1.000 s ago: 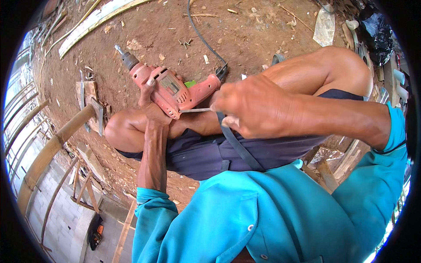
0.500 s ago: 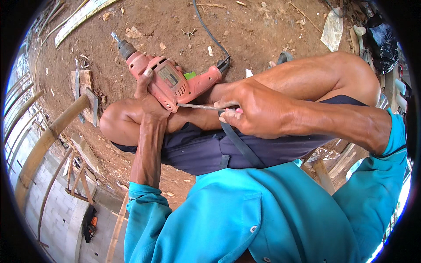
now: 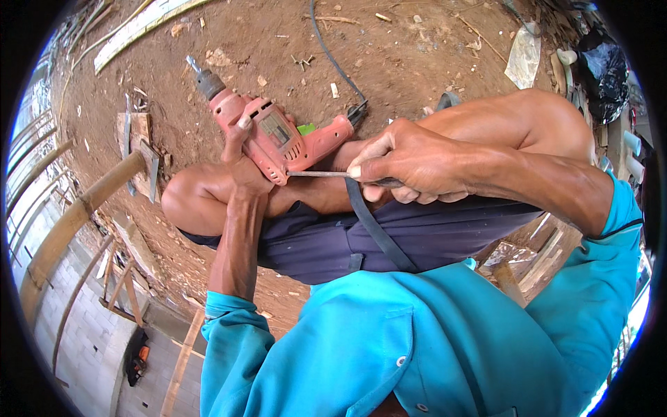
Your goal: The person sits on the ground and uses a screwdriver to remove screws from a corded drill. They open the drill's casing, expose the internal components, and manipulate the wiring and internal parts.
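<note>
A pinkish-red power drill (image 3: 267,133) rests across my leg, its chuck and bit (image 3: 202,75) pointing to the far left. My left hand (image 3: 243,158) is wrapped round the drill body from beneath, thumb on its side. A thin screwdriver (image 3: 321,174) lies nearly level, its tip touching the drill housing's rear lower corner. Closed round the screwdriver's handle end is my right hand (image 3: 413,167), which hides most of the handle. The drill's grip points right, and a dark power cord (image 3: 338,59) runs from it to the far side.
On the brown dirt ground (image 3: 417,59) lie several small screws (image 3: 302,62) beyond the drill. A bamboo pole (image 3: 90,201) stands at the left. A clear plastic sheet (image 3: 522,57) and a black plastic bag (image 3: 606,73) lie at the far right.
My right hand has turned about the screwdriver, so its fingers now curl underneath and the handle shows less. The screwdriver tip stays at the same corner of the drill, which my left hand still holds.
</note>
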